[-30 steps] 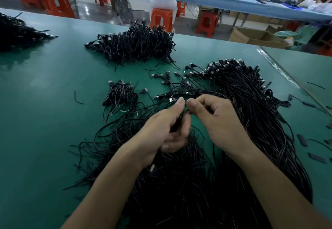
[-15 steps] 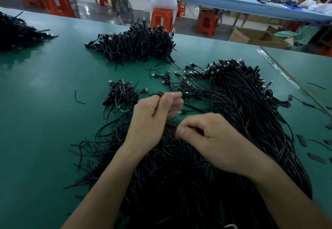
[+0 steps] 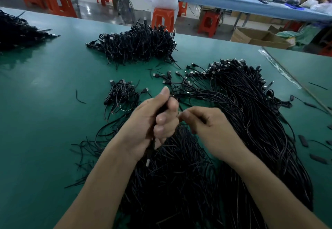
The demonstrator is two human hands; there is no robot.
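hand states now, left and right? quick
Left hand: closed, gripping a black cable.
Right hand: closed, apparently pinching that cable's thin end.

Left hand (image 3: 154,121) grips a black cable (image 3: 150,157) (plug dangling); right hand (image 3: 206,128) pinches its strand

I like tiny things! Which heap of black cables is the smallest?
The little bundle just left of the left hand. The far heap, the corner heap and the long heap are much bigger.
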